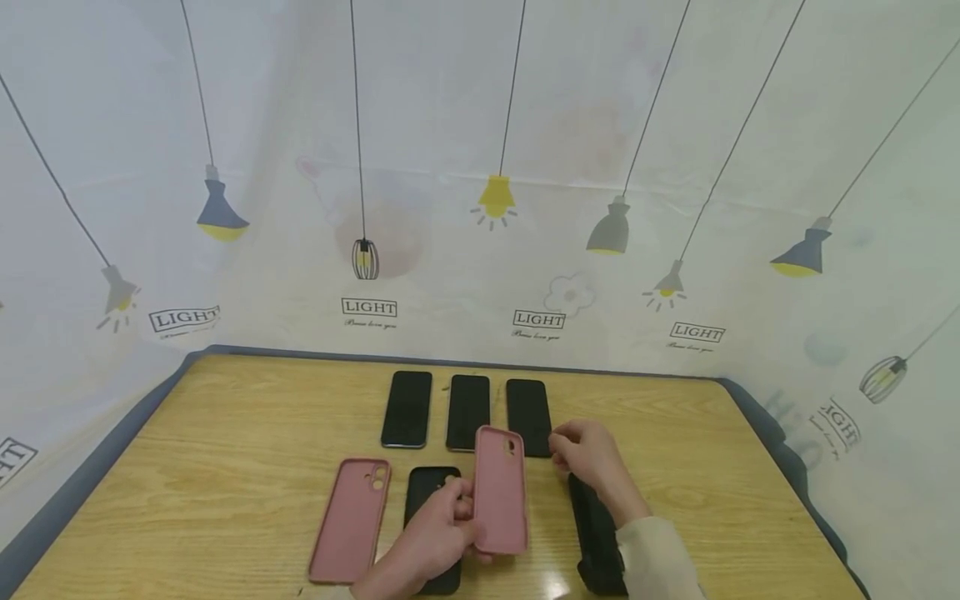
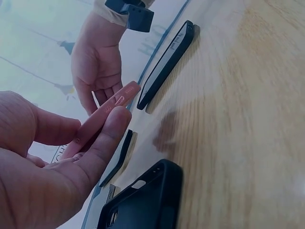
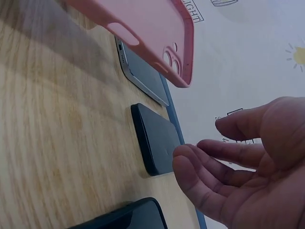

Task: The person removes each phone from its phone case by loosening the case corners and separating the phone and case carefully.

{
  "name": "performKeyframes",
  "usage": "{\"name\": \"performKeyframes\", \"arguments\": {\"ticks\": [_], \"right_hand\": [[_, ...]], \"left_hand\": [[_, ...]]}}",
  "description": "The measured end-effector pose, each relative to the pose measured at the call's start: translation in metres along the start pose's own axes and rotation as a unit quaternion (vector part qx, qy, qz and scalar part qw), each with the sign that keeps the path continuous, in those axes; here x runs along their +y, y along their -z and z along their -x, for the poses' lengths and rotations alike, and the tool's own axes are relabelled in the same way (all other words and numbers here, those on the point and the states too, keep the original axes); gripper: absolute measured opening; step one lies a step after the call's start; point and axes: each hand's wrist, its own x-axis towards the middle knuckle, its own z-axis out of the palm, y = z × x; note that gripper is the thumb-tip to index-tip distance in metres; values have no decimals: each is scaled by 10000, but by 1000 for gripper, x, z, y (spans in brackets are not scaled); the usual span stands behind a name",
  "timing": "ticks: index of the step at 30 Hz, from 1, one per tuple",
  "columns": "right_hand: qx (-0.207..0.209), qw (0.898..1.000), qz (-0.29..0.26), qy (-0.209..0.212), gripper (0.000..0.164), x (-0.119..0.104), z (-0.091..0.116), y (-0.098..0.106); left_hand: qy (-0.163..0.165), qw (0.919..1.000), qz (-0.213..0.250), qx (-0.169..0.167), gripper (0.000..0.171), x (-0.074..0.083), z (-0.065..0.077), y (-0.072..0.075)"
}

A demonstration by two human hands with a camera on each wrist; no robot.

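Note:
My left hand (image 1: 438, 529) holds a pink phone case (image 1: 501, 492) by its lower part, between thumb and fingers. The case is raised off the table with its hollow inner side and camera cutouts showing; no phone sits in it. Close to the right edge of a black phone (image 1: 528, 412) in the back row is my right hand (image 1: 596, 458). In the right wrist view that hand's fingers (image 3: 205, 191) are loosely bent with nothing between them, and the phone (image 3: 157, 138) lies flat beyond the fingertips.
Two more dark phones, one at left (image 1: 407, 408) and one in the middle (image 1: 468, 408), lie in the back row. In front are another pink case (image 1: 348, 517), a black case (image 1: 442, 575) partly behind my left hand, and a black case (image 1: 596, 533) beside my right forearm. A printed curtain (image 1: 450, 333) borders the wooden table.

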Motion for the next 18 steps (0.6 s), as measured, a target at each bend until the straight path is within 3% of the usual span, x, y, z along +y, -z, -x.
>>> {"name": "performKeyframes", "arguments": {"ticks": [7,18], "right_hand": [[85,9994,56,329,25,2,6,-2],[200,9985,89,506,20,5,10,-4]], "left_hand": [[105,9999,-103,-41,42,-3,-1,-3],[-61,9996,-22,-290,36,-10,1,-8]]}}
